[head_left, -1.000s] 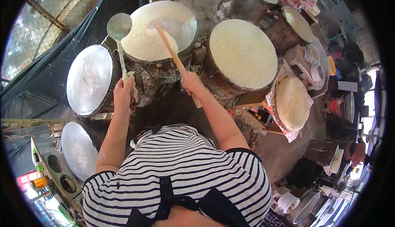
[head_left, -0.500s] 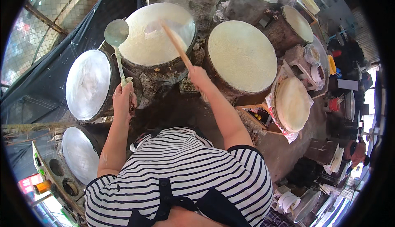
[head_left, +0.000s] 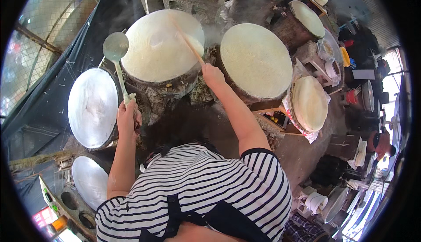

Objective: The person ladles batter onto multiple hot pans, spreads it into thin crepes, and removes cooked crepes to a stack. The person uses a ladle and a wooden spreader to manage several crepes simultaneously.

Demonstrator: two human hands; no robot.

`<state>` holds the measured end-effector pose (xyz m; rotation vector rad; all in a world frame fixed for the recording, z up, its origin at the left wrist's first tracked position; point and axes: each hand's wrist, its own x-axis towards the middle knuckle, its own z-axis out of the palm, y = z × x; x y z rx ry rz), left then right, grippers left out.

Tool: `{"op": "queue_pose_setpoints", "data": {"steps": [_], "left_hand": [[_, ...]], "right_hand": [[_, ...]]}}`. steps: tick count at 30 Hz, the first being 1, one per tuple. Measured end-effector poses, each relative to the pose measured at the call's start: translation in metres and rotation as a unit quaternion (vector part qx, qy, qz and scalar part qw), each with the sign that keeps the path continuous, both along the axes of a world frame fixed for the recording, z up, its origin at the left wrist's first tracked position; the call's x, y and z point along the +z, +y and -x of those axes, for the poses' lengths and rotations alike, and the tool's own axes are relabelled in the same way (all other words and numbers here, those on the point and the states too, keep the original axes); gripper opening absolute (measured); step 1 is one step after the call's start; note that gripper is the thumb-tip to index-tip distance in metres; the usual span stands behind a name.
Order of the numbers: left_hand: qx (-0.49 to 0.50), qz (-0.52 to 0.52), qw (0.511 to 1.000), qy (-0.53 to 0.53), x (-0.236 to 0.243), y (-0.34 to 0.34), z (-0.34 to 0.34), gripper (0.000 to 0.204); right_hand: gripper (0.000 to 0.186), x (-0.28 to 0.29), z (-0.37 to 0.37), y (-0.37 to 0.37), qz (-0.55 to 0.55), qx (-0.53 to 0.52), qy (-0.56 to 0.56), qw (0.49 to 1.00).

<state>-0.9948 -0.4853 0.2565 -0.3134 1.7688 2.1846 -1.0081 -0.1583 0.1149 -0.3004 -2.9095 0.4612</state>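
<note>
My left hand grips the batter-coated handle of a ladle. The ladle's round bowl is raised, between a bare silvery griddle and a large round griddle covered with pale batter. In my right hand is a long wooden stick; its far end lies over the batter on that large griddle and is partly blurred by steam. To the right of this hand is a second griddle, spread with a pale, bubbly sheet.
On the right, a stack of round flatbreads rests on a patterned cloth above a wooden box. Another bare griddle is at lower left. A smaller coated griddle stands at far right. Black sheeting hangs along the left.
The stick's tip has moved over the batter, and the greyish patch near it now looks mostly covered. The whole view has shifted slightly; both hands keep their holds.
</note>
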Motion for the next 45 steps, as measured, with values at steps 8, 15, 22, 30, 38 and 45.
{"op": "queue_pose_setpoints", "data": {"steps": [8, 15, 22, 30, 38, 45], "left_hand": [[0.026, -0.013, 1.0, -0.006, -0.007, -0.018, 0.004, 0.009], [0.032, -0.007, 0.999, -0.021, -0.008, -0.025, 0.0, 0.009], [0.003, -0.031, 0.999, -0.021, -0.014, -0.008, 0.008, 0.01], [-0.038, -0.027, 0.998, -0.034, -0.018, 0.007, 0.019, 0.01], [-0.069, -0.031, 0.997, -0.034, -0.02, 0.014, 0.022, 0.012], [-0.098, -0.052, 0.993, -0.043, -0.023, 0.011, 0.022, 0.014]], "right_hand": [[0.016, 0.026, 0.046, 0.027, -0.025, -0.039, 0.042, 0.998], [0.027, 0.044, 0.015, -0.004, 0.053, -0.123, -0.031, 0.991], [0.044, 0.081, 0.043, -0.019, 0.088, -0.049, -0.071, 0.992], [0.046, 0.052, 0.02, -0.032, 0.094, -0.116, -0.079, 0.986], [0.04, 0.034, 0.028, -0.034, 0.041, -0.087, -0.022, 0.995], [0.052, 0.035, -0.04, -0.107, 0.147, -0.177, -0.059, 0.971]]}}
